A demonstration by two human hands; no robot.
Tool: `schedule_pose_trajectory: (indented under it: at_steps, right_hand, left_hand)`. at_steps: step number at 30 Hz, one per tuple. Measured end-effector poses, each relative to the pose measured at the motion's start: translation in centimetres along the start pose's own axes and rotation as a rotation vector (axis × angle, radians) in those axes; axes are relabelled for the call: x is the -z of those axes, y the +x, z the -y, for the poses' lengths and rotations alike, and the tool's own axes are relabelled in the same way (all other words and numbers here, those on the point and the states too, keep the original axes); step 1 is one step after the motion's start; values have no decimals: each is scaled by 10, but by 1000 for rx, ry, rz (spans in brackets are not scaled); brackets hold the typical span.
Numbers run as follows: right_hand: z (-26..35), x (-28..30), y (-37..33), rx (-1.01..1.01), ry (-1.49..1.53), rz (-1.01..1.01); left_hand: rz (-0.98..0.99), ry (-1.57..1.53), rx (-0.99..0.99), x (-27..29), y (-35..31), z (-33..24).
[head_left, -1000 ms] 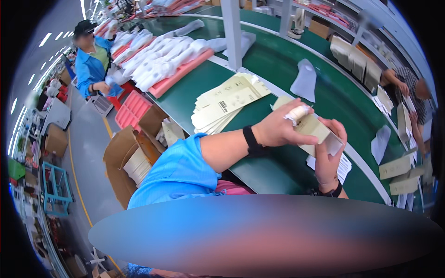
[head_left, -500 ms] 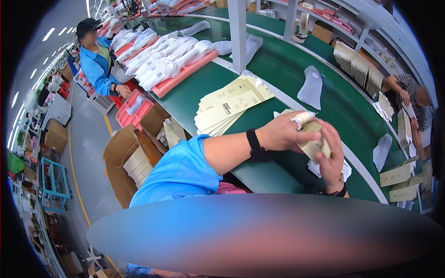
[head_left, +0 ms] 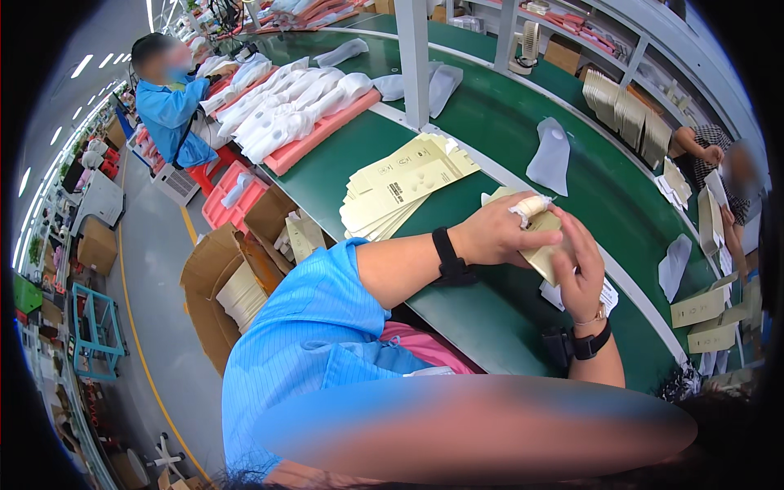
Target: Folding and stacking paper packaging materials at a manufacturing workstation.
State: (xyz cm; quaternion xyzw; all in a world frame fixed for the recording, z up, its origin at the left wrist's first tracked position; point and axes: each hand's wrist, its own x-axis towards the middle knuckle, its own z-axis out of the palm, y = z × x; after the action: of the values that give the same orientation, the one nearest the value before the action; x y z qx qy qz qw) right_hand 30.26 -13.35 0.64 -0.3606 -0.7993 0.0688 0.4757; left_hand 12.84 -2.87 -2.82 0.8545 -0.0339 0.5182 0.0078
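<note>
In front of me, above the near table edge, both hands hold a cream folding carton (head_left: 541,260), partly hidden by my fingers. My left hand (head_left: 500,233) grips it from the left, and white wrapping (head_left: 532,209) covers one of its fingers. On the opposite side, the fingers and thumb of my right hand (head_left: 581,265) press against the carton. White printed papers (head_left: 609,294) lie on the green surface beneath and beside that hand. To the left of the hands is a fanned pile of flat cream cartons (head_left: 400,186).
Pink foam trays (head_left: 322,131) bear white bagged items at the far left. A grey post (head_left: 412,65) rises behind the pile. Beyond it curves a green conveyor (head_left: 498,106) carrying translucent bags (head_left: 549,155). An open cardboard box (head_left: 208,282) stands left. Co-workers are at left and right.
My hands stay at the carton; it has tilted slightly and my right fingers sit closer round it. The co-worker at the left has moved a hand from the pink crate toward the bagged items.
</note>
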Motion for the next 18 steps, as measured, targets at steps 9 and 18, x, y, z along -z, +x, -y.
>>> schedule_pose_trajectory:
  at_steps: [9, 18]
  right_hand:
    - [-7, -25, 57, 398, -390, -60]
    - [-24, -77, 108, 278, -378, 488]
  left_hand:
    - [-267, -416, 627, 53, -28, 51]
    - [-450, -551, 1043, 147, -34, 38]
